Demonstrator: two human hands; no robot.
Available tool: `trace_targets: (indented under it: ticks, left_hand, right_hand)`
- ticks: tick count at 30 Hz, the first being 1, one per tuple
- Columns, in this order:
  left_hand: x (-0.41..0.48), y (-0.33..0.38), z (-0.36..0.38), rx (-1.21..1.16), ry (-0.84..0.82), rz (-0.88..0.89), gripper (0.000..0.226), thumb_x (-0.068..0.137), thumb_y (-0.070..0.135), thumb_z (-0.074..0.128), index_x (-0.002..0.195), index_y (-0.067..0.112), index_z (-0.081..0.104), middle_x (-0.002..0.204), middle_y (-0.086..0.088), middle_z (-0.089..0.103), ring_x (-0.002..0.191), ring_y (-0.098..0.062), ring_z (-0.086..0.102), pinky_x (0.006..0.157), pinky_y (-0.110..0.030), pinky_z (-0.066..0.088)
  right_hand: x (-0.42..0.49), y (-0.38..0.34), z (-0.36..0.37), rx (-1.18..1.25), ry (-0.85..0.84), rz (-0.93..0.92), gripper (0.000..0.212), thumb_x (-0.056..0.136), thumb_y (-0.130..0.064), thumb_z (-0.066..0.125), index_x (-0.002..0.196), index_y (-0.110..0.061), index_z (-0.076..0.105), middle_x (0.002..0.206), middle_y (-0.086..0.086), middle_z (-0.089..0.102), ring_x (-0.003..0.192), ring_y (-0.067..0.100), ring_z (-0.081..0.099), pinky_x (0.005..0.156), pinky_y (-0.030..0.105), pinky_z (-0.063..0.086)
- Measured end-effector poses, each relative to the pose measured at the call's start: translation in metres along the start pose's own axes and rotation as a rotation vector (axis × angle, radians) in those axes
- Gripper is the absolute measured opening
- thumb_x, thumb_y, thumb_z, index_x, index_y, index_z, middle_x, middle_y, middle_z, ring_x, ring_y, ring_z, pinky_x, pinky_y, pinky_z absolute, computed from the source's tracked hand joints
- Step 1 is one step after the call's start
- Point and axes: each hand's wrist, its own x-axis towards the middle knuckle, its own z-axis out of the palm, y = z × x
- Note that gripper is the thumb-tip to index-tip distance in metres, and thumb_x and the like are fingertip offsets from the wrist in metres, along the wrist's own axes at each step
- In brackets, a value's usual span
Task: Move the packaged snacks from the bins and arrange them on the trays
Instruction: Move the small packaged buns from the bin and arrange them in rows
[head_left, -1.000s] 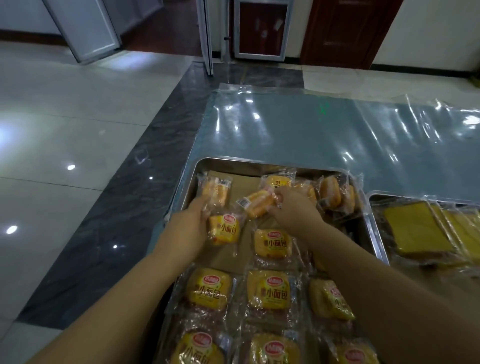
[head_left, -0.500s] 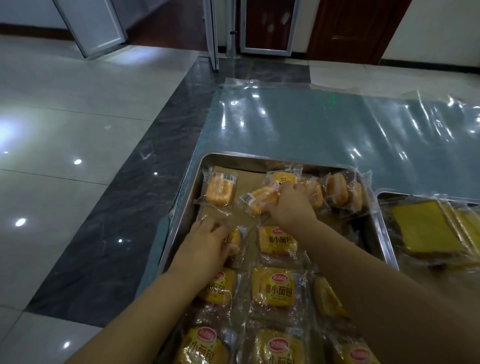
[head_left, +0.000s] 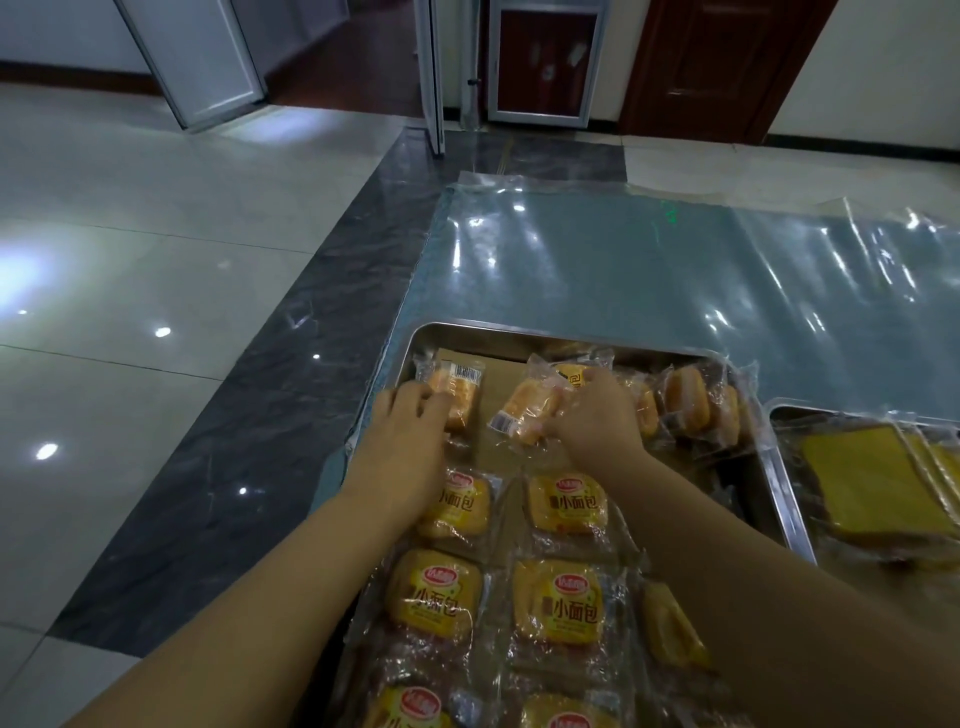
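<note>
A steel tray (head_left: 467, 332) holds rows of clear-wrapped small yellow bread packs (head_left: 563, 501) with red and yellow labels. My left hand (head_left: 410, 441) reaches to the tray's far left corner, its fingers on a face-down pack with a barcode (head_left: 457, 387). My right hand (head_left: 592, 415) grips another face-down bread pack (head_left: 524, 408) lifted slightly over the brown paper liner (head_left: 501, 379). More packs (head_left: 685, 397) lie along the far right of the tray, partly behind my right hand.
A second steel tray (head_left: 784, 467) on the right holds flat yellow cake slices (head_left: 862, 483) in wrap. The table (head_left: 623, 260) is covered with shiny plastic film. Its left edge drops to a dark and pale tiled floor (head_left: 156, 312). Doors stand at the back.
My left hand has left the labelled pack in the second row and moved forward to the barcode pack in the far left corner. My right hand still holds its pack, shifted slightly.
</note>
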Motion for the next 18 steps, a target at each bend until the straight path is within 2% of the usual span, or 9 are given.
trace_targets:
  ticks: [1, 3, 6, 9, 13, 15, 18]
  left_hand:
    - [0.007, -0.002, -0.001, 0.059, -0.033, 0.012, 0.050, 0.089, 0.018, 0.057, 0.135, 0.024, 0.038, 0.142, -0.002, 0.033, 0.127, -0.023, 0.024, 0.101, -0.032, 0.034]
    - [0.019, -0.006, -0.002, 0.185, -0.118, 0.073, 0.057, 0.087, 0.017, 0.058, 0.137, 0.026, 0.033, 0.146, -0.001, 0.028, 0.128, -0.025, 0.022, 0.103, -0.034, 0.031]
    - [0.032, -0.013, 0.000, 0.334, -0.234, 0.149, 0.058, 0.087, 0.016, 0.056, 0.138, 0.027, 0.032, 0.148, -0.003, 0.026, 0.131, -0.027, 0.024, 0.107, -0.039, 0.028]
    - [0.040, -0.017, 0.003, 0.334, -0.225, 0.147, 0.056, 0.086, 0.012, 0.057, 0.136, 0.024, 0.036, 0.146, -0.002, 0.033, 0.128, -0.025, 0.029, 0.105, -0.037, 0.031]
    - [0.045, -0.015, 0.004, 0.215, -0.151, 0.141, 0.042, 0.093, 0.016, 0.049, 0.133, 0.020, 0.040, 0.137, -0.005, 0.047, 0.120, -0.023, 0.040, 0.100, -0.035, 0.036]
    - [0.045, -0.011, 0.001, 0.032, -0.075, 0.080, 0.037, 0.096, 0.018, 0.045, 0.132, 0.020, 0.041, 0.123, -0.007, 0.057, 0.108, -0.022, 0.050, 0.092, -0.035, 0.044]
    - [0.047, -0.003, -0.005, -0.304, 0.068, -0.079, 0.031, 0.097, 0.023, 0.043, 0.127, 0.020, 0.048, 0.105, 0.001, 0.061, 0.091, -0.016, 0.058, 0.076, -0.029, 0.047]
  right_hand:
    - [0.001, 0.000, -0.002, 0.003, 0.011, -0.020, 0.060, 0.077, -0.009, 0.074, 0.127, -0.013, 0.042, 0.097, -0.001, 0.053, 0.070, 0.007, 0.052, 0.036, 0.011, 0.036]
    - [0.003, 0.000, -0.009, 0.084, 0.048, -0.028, 0.052, 0.075, -0.004, 0.073, 0.120, -0.012, 0.048, 0.087, -0.004, 0.055, 0.070, 0.009, 0.059, 0.038, 0.009, 0.038]
    - [0.001, 0.002, -0.021, 0.203, 0.100, -0.036, 0.056, 0.072, -0.005, 0.076, 0.118, -0.016, 0.048, 0.085, -0.005, 0.058, 0.070, 0.009, 0.062, 0.044, 0.014, 0.044]
    - [-0.004, 0.006, -0.028, 0.262, 0.104, -0.056, 0.064, 0.070, -0.007, 0.079, 0.122, -0.021, 0.045, 0.085, -0.011, 0.056, 0.069, 0.004, 0.059, 0.038, 0.007, 0.040]
    - [-0.005, 0.013, -0.029, 0.287, 0.097, -0.055, 0.071, 0.071, -0.005, 0.077, 0.129, -0.023, 0.040, 0.092, -0.010, 0.057, 0.074, 0.005, 0.061, 0.041, 0.008, 0.043]
    - [-0.004, 0.015, -0.029, 0.309, 0.104, -0.045, 0.077, 0.073, -0.003, 0.076, 0.135, -0.023, 0.035, 0.092, -0.010, 0.056, 0.072, 0.006, 0.061, 0.043, 0.010, 0.044]
    - [-0.004, 0.017, -0.031, 0.324, 0.111, -0.050, 0.078, 0.074, -0.001, 0.074, 0.136, -0.023, 0.034, 0.092, -0.008, 0.057, 0.070, 0.006, 0.061, 0.049, 0.014, 0.048]
